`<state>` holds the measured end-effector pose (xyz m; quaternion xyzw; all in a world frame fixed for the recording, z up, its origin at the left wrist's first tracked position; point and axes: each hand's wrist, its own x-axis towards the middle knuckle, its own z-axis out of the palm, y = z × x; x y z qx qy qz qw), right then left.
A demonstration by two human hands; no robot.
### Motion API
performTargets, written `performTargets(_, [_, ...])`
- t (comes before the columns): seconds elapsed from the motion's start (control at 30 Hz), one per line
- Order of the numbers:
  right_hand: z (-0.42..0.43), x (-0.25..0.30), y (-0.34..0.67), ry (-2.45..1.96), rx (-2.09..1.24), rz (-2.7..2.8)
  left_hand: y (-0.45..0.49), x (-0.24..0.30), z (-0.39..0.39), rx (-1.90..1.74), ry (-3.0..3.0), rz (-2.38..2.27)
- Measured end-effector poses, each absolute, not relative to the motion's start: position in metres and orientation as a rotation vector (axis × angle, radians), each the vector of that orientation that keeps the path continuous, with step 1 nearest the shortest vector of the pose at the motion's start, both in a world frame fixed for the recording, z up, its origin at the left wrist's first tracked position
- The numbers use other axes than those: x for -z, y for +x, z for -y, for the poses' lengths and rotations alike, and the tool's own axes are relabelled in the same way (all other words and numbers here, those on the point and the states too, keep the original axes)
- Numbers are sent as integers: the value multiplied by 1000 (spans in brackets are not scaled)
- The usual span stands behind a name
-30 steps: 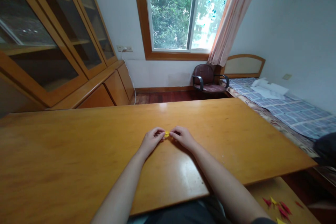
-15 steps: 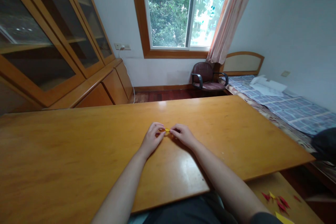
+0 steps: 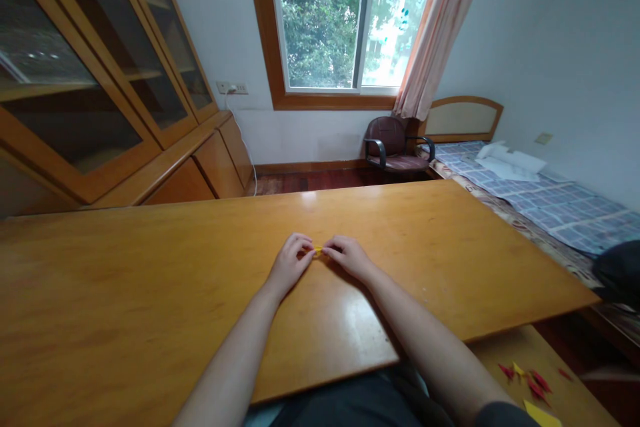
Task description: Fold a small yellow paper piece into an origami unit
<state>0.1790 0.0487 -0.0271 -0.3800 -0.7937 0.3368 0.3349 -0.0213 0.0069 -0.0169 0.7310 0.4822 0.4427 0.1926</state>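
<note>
A small piece of folded yellow paper (image 3: 318, 251) is pinched between my two hands, just over the wooden table (image 3: 150, 280). My left hand (image 3: 291, 260) grips its left end between thumb and fingertips. At its right end, the thumb and fingers of my right hand (image 3: 349, 256) are closed on it. Most of the paper is covered by my fingertips, so its exact shape cannot be made out.
Lower right, several red and yellow folded paper pieces (image 3: 537, 384) lie on a lower wooden surface, near a yellow sheet (image 3: 541, 415). Beyond the table stand a chair (image 3: 390, 143), a bed (image 3: 550, 207) and a glass-door cabinet (image 3: 100, 80).
Both hands stay in nearly the same place, still holding the yellow paper. Its visible part looks slightly different between the fingertips.
</note>
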Motion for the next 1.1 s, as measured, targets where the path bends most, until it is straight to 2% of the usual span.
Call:
performTargets(0.33, [-43, 23, 176, -968, -780, 2010, -22, 19, -8, -1242, 2030, -1350])
performTargets(0.67, [-39, 25, 173, -806, -349, 2177, -26, 26, -9, -1184, 2247, -1362])
performTargets(1.1, [-38, 20, 172, -802, -165, 2205, -23, 11, -2, -1041, 2529, -1439])
